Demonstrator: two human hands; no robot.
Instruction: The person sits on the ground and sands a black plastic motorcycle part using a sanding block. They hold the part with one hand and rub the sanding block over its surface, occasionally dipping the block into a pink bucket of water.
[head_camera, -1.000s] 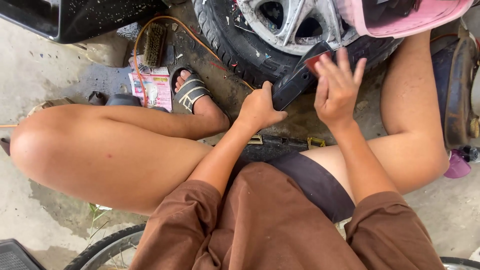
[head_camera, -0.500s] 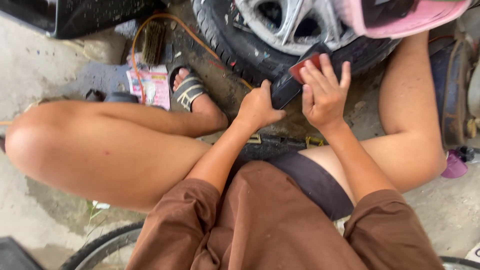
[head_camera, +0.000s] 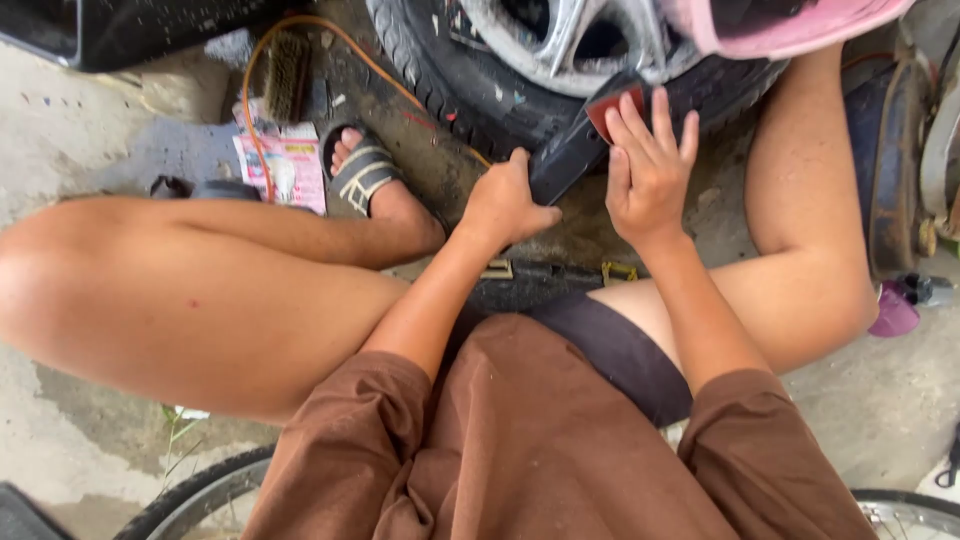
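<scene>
head view: black mudguard (head_camera: 560, 160) gripped by left hand (head_camera: 505, 205); right hand (head_camera: 648, 165) fingers (head_camera: 660, 115) over reflector (head_camera: 600, 105)

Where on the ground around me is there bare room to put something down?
Bare concrete lies at far left above the left knee, below the black panel. Another patch sits at lower right, beyond the right thigh. It is crowded by the tyre: brush, orange hose, paper packet, sandalled foot, and both hands on the black part.
</scene>
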